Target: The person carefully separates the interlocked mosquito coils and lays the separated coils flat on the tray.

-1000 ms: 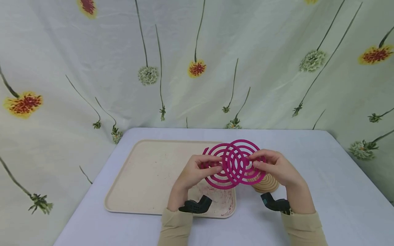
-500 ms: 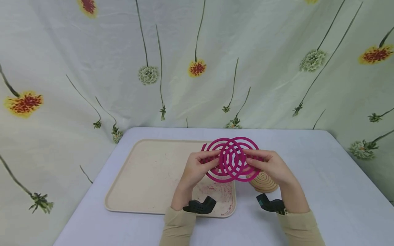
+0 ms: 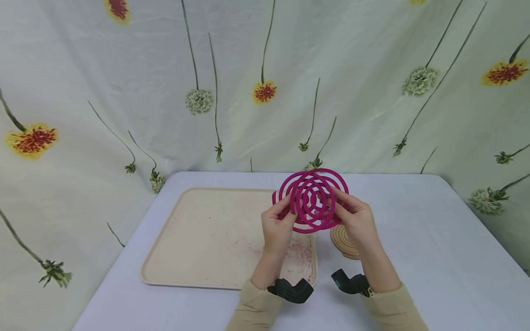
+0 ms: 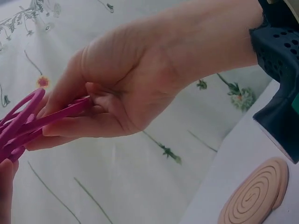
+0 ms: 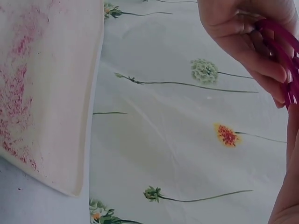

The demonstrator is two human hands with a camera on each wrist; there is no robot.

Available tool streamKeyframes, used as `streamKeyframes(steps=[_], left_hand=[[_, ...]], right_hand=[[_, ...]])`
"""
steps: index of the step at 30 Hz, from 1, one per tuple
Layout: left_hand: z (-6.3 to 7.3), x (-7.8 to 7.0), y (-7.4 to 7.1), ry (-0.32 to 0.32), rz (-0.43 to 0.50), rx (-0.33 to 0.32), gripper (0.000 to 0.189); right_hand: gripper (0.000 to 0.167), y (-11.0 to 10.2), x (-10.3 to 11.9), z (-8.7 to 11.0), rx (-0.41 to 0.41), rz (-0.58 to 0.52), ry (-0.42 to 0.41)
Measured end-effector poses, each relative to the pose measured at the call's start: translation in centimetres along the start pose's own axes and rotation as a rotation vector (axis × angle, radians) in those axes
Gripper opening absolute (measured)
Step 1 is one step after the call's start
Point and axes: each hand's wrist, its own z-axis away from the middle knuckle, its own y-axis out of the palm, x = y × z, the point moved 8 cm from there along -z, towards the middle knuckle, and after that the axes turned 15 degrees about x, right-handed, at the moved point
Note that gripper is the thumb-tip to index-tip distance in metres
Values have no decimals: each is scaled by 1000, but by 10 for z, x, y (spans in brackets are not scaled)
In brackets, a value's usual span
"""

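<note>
Two thin magenta spirals, shaped like mosquito coils, overlap and interlace above the table. The near coil (image 3: 292, 202) sits largely in front of the far coil (image 3: 347, 184). My left hand (image 3: 277, 230) pinches the left side between thumb and fingers, while my right hand (image 3: 362, 220) pinches the right side. In the left wrist view, the coils (image 4: 16, 128) pass between the fingers of my right hand (image 4: 117, 84). The right wrist view catches only part of the coils (image 5: 285, 51), at its right edge. Fingers cover some of the rings.
A beige tray (image 3: 198, 239) lies left of centre, with pinkish crumbs at its near right end. On the table (image 3: 434, 239), behind my right hand, lies a tan spiral disc (image 3: 343, 239), possibly stacked. Flowered cloth (image 3: 364, 92) hangs behind the table.
Both hands have risen and drawn closer together. The coils have moved up with them, and now overlap more than before and tilt.
</note>
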Motion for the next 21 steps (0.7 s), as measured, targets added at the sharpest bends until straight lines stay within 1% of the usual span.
streamKeyframes(steps=[4,8,9,11,12,14,16,18,21], left_hand=[[3,-2,-1,18,-1,-59,30],[6,-4,0,52,16,-132,32],[6,-5,0,67,14,-140,32],[5,-5,-1,78,1,-128,33],[4,-5,-2,76,2,-106,33],[0,-3,-3,62,9,-17,32],[-5,-2,-4,37,23,108,31],[-8,-2,-5,3,56,240,31],[-8,-2,-7,-47,53,429,32]], right_hand=[[35,5,-1,2,-73,-9,40],[37,7,-3,5,-166,-57,35],[36,7,-3,5,-174,-68,30],[36,5,-2,5,-159,-56,27],[35,5,-1,4,-127,-43,29],[32,4,2,3,-30,-3,24],[29,2,6,2,79,36,6],[29,1,9,2,192,54,-11],[32,0,12,4,350,89,-14]])
